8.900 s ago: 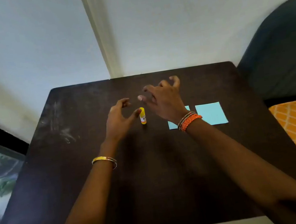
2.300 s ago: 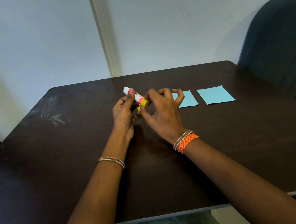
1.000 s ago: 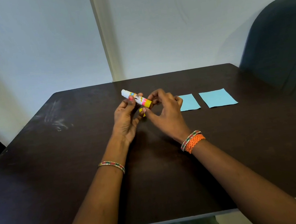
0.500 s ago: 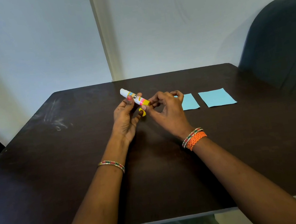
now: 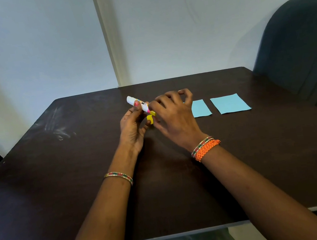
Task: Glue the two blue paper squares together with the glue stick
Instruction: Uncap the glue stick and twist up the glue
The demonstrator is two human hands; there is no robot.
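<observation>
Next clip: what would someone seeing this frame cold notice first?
Both hands meet over the middle of the dark table: the left hand holds an uncapped glue stick tilted up to the left, with a yellow cap tucked lower in its fingers, and the right hand pinches the stick's yellow base. Just to the right, two blue squares lie flat side by side, apart, the nearer partly hidden behind the right hand.

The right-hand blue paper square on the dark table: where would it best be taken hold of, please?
Probably at the near right corner of the right-hand blue paper square, coming from the right. It lies flat on the dark table, so a grip needs an edge to lift, and that side lies clear of the other blue square.
</observation>
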